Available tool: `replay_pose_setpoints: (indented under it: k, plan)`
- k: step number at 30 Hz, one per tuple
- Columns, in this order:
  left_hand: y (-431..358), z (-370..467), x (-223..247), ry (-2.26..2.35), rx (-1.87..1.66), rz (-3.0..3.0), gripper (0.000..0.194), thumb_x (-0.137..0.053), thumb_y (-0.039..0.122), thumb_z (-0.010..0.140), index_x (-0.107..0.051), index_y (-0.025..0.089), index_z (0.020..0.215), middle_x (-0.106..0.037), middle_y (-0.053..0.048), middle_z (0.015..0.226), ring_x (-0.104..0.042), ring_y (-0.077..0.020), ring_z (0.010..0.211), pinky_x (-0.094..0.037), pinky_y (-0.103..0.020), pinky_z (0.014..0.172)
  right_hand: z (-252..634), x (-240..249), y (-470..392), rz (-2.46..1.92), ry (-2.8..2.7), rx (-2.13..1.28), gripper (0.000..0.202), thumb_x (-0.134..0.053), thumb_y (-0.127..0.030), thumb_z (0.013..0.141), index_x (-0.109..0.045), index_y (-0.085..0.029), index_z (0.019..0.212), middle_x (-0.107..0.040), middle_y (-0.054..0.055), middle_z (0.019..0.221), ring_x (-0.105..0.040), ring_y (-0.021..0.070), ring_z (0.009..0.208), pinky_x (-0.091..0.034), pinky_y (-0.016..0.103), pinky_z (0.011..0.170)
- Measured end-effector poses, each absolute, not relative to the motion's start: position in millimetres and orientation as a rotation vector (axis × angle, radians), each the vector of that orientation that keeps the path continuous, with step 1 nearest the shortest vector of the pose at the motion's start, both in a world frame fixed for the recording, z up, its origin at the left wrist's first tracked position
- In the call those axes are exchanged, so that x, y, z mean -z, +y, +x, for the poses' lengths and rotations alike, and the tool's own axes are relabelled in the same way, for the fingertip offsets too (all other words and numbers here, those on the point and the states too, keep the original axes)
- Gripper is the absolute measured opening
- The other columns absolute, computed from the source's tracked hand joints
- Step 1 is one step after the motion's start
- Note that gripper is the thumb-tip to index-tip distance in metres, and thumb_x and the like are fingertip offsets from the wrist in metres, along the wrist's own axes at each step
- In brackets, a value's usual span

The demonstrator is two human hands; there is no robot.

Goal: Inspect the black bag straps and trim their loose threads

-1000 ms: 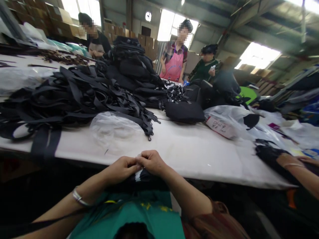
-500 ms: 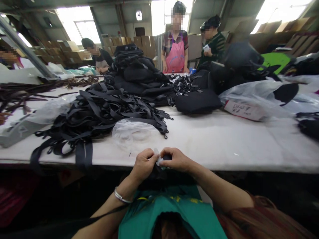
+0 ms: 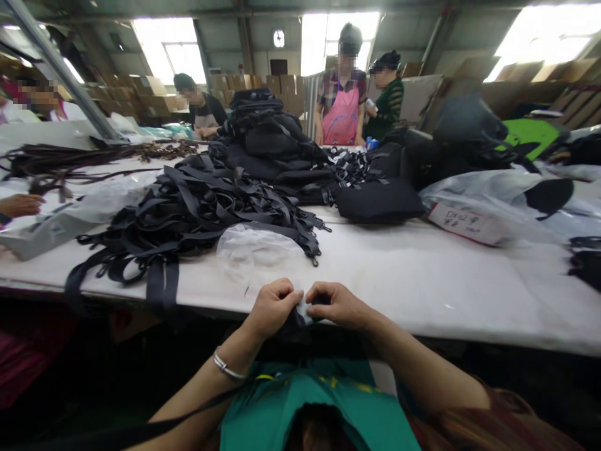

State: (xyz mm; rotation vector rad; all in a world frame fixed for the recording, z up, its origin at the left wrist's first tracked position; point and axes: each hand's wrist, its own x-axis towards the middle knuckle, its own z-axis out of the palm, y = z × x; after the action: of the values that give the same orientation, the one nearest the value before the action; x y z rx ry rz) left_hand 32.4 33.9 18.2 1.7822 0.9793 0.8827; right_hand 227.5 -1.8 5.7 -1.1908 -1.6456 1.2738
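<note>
At the table's front edge, my left hand point(image 3: 275, 308) pinches a small whitish piece point(image 3: 303, 308) together with a dark strap point(image 3: 292, 323). My right hand point(image 3: 339, 304) is curled close beside it, thumb and index fingertips at the whitish piece's right side; whether they grip it is too small to tell. A black strap runs over my left forearm. Just beyond my hands lies a crumpled clear plastic bag point(image 3: 258, 249), next to a heap of black straps with metal hooks point(image 3: 188, 210).
Black bags point(image 3: 378, 202) are piled at the table's middle, with a plastic-wrapped bundle point(image 3: 469, 224) to the right. A person's hand point(image 3: 21, 205) reaches in by a grey box point(image 3: 42, 232) at the left. Several people stand across the white table point(image 3: 404, 275).
The view has shifted slightly, so the scene sits lower and farther right. My right fingertips have parted a little from my left ones. A person's hand has appeared at the left edge.
</note>
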Motion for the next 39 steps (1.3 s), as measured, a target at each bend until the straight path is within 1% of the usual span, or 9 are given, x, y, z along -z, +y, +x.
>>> replay_pose_setpoints:
  k: [6,10,13,18,20,22,27,33,39]
  plan:
    - [33,29,-20,0.984,-0.803,1.815,0.034,-0.062,0.039,0.084,-0.053,0.018,0.059,-0.047,0.003,0.061,-0.046,-0.012,0.061,-0.036,-0.024,0.06,222,-11,0,-1.254,-1.712,-1.135,0.012,-0.066,-0.024,0.076,-0.066,-0.016,0.085,-0.062,-0.001,0.076,-0.056,0.0139,0.07,-0.042,0.026,0.066]
    - [31,29,-17,1.04,-0.798,1.781,0.033,-0.064,0.038,0.083,-0.054,0.017,0.059,-0.048,0.004,0.058,-0.045,-0.0113,0.058,-0.035,-0.023,0.056,217,-15,1,-1.298,-1.825,-1.017,0.01,-0.068,-0.024,0.075,-0.061,-0.017,0.074,-0.056,-0.004,0.067,-0.051,0.0122,0.065,-0.038,0.024,0.061]
    - [29,29,-13,1.059,-0.818,1.789,0.03,-0.066,0.037,0.082,-0.057,0.017,0.061,-0.054,0.002,0.062,-0.05,-0.0127,0.063,-0.039,-0.024,0.06,215,-9,2,-1.321,-1.839,-0.99,0.019,-0.066,-0.025,0.076,-0.055,-0.017,0.063,-0.051,-0.005,0.06,-0.047,0.0115,0.06,-0.033,0.024,0.057]
    - [33,26,-11,0.941,-0.731,1.836,0.025,-0.064,0.038,0.086,-0.069,0.016,0.096,-0.072,-0.005,0.09,-0.065,-0.0191,0.083,-0.051,-0.028,0.076,216,-3,3,-1.285,-1.714,-0.932,0.02,-0.063,-0.027,0.079,-0.055,-0.018,0.063,-0.051,-0.003,0.062,-0.047,0.0127,0.061,-0.035,0.025,0.059]
    - [34,25,-12,0.866,-0.651,1.887,0.027,-0.064,0.036,0.085,-0.071,0.018,0.103,-0.074,-0.006,0.096,-0.067,-0.021,0.09,-0.051,-0.029,0.082,216,-5,3,-1.248,-1.685,-0.925,0.02,-0.062,-0.028,0.08,-0.056,-0.019,0.064,-0.053,-0.002,0.065,-0.05,0.0137,0.065,-0.038,0.026,0.063]
    - [33,25,-13,0.818,-0.581,1.933,0.025,-0.061,0.036,0.087,-0.074,0.018,0.099,-0.075,-0.004,0.092,-0.067,-0.0207,0.087,-0.051,-0.028,0.08,215,-7,3,-1.219,-1.685,-0.924,0.023,-0.062,-0.03,0.081,-0.055,-0.019,0.061,-0.053,-0.002,0.065,-0.05,0.0141,0.066,-0.039,0.027,0.065]
    - [29,27,-10,0.843,-0.555,1.98,0.031,-0.056,0.037,0.091,-0.072,0.014,0.078,-0.067,-0.001,0.069,-0.058,-0.0153,0.064,-0.044,-0.023,0.061,216,-15,4,-1.22,-1.692,-0.942,0.027,-0.055,-0.034,0.088,-0.057,-0.019,0.065,-0.054,-0.001,0.066,-0.052,0.0147,0.066,-0.04,0.028,0.066]
    - [26,27,-6,0.885,-0.595,2.058,0.026,-0.058,0.035,0.088,-0.073,0.015,0.081,-0.067,-0.001,0.069,-0.057,-0.0153,0.064,-0.044,-0.023,0.061,216,-21,4,-1.177,-1.893,-0.816,0.026,-0.065,-0.031,0.085,-0.055,-0.019,0.064,-0.053,-0.002,0.066,-0.049,0.0131,0.064,-0.036,0.026,0.062]
    - [21,30,-5,0.879,-0.596,2.199,0.028,-0.056,0.031,0.09,-0.064,0.016,0.068,-0.061,-0.002,0.065,-0.053,-0.0147,0.06,-0.041,-0.025,0.058,208,-9,4,-1.349,-1.84,-0.628,0.037,-0.056,-0.031,0.089,-0.044,-0.02,0.056,-0.045,-0.001,0.06,-0.043,0.0133,0.06,-0.031,0.028,0.061]
